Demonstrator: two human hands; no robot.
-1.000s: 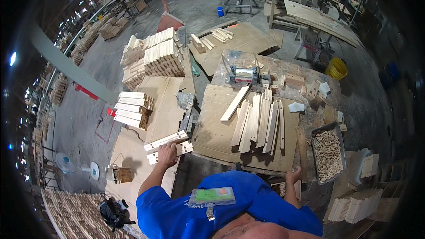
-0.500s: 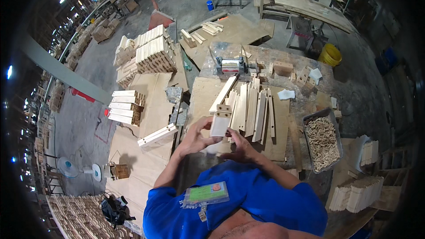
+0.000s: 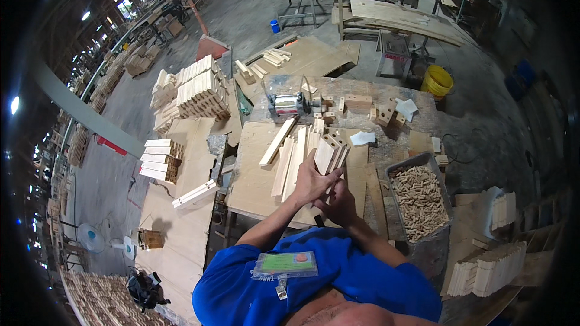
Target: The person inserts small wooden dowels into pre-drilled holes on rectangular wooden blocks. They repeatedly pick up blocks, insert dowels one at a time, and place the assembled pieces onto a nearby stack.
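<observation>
A small bundle of pale wooden strips with round holes in their ends is upright and a little tilted in both my hands. My left hand wraps it from the left side, its fingers reaching across the front. Lower down, my right hand is closed around the bundle's right side, close against the left hand. Other wooden strips lie on the cardboard sheet just left of the bundle. How many pieces I hold is partly hidden by my fingers.
A grey tray of short wooden dowels stands to the right. Beyond the strips sits a small metal machine, with drilled blocks beside it. Stacked strips rise at far left. A yellow bucket stands at far right.
My hands have come together and now grip several strips, held to the right of the loose ones. Before, they were apart around a drilled piece. The whole view has shifted.
</observation>
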